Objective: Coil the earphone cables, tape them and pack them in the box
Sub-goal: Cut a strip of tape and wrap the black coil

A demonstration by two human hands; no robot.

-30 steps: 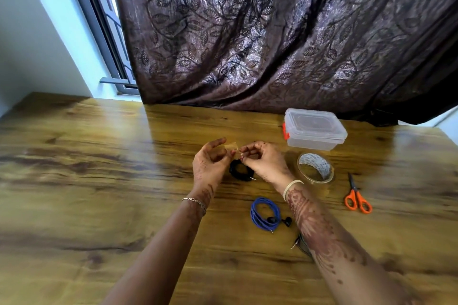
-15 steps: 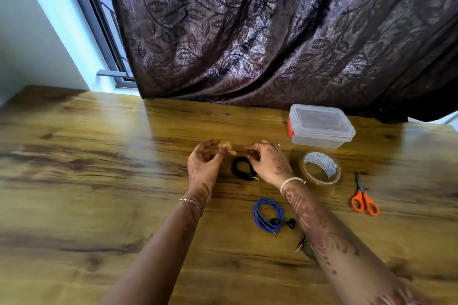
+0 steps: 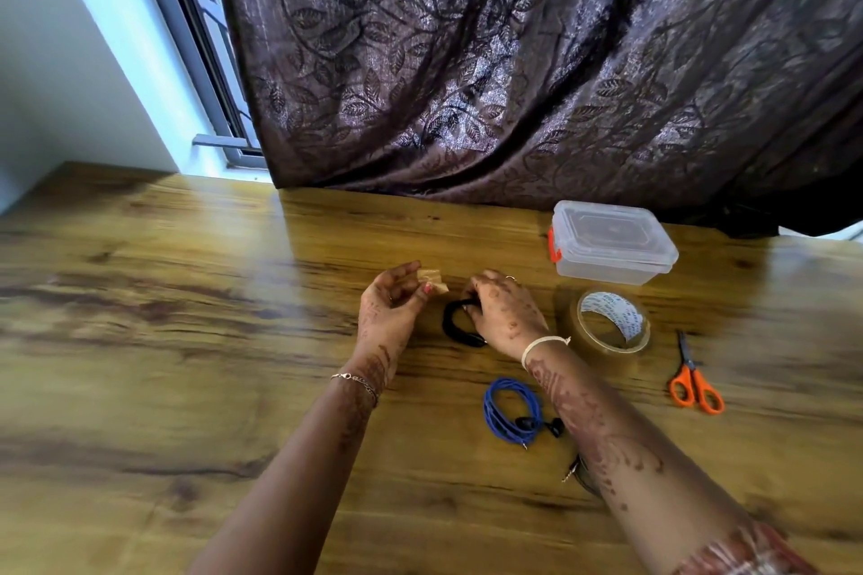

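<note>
The black coiled cable [image 3: 455, 322] is gripped at its top by the curled fingers of the right hand [image 3: 506, 315], low over the table [image 3: 187, 341]. Just left of that grip, the left hand [image 3: 390, 308] pinches a crumpled piece of tape [image 3: 432, 280]. The blue coil [image 3: 506, 409] lies nearer the person; the tape roll [image 3: 611, 324], scissors [image 3: 696, 383] and closed box [image 3: 611, 243] sit off to the right

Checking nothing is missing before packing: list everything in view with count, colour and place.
black cable coil: one, black, mid-table.
blue cable coil: one, blue, on table beside right forearm.
tape piece: one, brownish, pinched.
tape roll: one, clear, right of black coil.
scissors: one, orange handles, right of roll.
box: one, clear, lidded, behind roll.
table: one, brown wood.
curtain: one, dark brown, behind table.
left hand: pinches tape piece.
right hand: grips black cable coil.
</note>
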